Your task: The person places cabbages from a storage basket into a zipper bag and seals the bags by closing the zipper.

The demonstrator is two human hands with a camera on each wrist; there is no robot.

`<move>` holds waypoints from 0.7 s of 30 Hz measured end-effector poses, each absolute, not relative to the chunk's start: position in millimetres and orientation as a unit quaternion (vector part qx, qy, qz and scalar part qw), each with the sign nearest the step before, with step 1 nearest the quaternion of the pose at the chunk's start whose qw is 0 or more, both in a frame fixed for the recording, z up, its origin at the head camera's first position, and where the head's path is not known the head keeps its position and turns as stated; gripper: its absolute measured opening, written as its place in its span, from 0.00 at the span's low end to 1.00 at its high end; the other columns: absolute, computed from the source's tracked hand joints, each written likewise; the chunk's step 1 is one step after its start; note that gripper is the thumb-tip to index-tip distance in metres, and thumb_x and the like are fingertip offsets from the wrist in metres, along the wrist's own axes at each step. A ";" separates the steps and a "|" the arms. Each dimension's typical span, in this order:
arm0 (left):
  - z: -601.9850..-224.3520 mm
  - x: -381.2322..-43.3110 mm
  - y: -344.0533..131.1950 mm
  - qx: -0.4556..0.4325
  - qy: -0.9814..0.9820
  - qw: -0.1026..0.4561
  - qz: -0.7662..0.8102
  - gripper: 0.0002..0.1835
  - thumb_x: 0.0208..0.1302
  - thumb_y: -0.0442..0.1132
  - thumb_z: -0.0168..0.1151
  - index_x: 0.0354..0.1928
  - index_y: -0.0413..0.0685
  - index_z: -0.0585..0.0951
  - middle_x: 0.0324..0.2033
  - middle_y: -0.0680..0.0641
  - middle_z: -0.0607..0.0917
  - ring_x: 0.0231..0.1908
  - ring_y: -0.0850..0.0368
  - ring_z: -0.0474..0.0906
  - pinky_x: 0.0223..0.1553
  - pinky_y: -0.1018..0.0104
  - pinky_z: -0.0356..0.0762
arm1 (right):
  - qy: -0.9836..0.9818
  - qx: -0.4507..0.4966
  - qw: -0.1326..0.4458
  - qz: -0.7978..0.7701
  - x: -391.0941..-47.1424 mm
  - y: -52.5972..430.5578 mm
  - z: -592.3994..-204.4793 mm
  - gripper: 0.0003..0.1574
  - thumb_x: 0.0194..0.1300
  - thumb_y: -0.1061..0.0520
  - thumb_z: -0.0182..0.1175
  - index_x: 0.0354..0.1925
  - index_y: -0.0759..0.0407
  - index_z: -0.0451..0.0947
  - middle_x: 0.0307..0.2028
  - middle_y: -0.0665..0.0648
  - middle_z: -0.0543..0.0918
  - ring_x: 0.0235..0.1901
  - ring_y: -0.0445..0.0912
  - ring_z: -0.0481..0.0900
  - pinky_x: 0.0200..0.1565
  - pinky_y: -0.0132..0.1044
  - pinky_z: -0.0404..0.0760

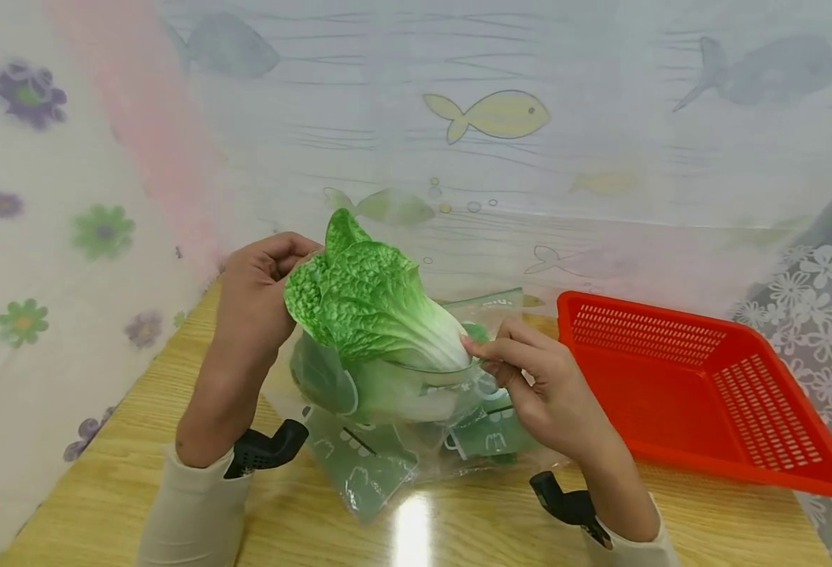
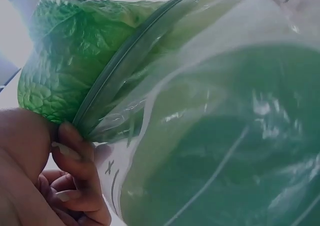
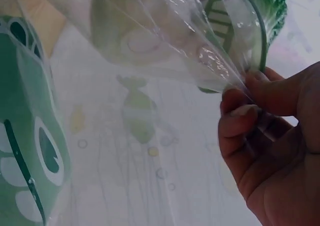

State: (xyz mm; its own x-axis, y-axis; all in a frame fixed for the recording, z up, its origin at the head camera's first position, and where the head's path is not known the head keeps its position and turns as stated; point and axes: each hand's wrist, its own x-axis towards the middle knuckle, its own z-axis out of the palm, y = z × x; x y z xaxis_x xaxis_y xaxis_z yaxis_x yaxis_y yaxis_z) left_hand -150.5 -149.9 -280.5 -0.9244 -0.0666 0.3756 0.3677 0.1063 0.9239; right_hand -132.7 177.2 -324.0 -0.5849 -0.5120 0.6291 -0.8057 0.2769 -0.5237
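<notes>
A Chinese cabbage (image 1: pixel 373 303), with crinkled green leaves and a white stem end, lies slantwise at the mouth of a clear zip bag (image 1: pixel 401 398). Its leafy end sticks out past the green zip edge in the left wrist view. My left hand (image 1: pixel 249 303) pinches the bag's edge beside the leaves, its fingertips partly hidden by them in the head view. At the stem end, the thumb and fingers of my right hand (image 3: pixel 270 136) pinch the other corner of the bag's mouth. Green printing shows on the bag (image 2: pixel 225 136).
Under the held bag, other zip bags with green prints (image 1: pixel 362 465) lie on the wooden table (image 1: pixel 104 472). A red plastic basket (image 1: pixel 671 315) with slotted walls stands to the right. Printed curtains (image 1: pixel 359 134) hang behind and at the sides.
</notes>
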 end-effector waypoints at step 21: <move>-288.7 -137.7 -98.5 -0.177 -0.711 0.112 -0.671 0.08 0.80 0.38 0.61 0.42 0.42 0.84 0.16 0.51 0.61 0.19 0.53 0.52 0.31 0.62 0.61 | -0.811 0.392 0.052 0.432 -133.1 153.5 -340.1 0.58 0.56 0.56 0.83 0.78 0.46 0.63 0.74 0.49 0.67 0.72 0.49 0.69 0.69 0.54 0.73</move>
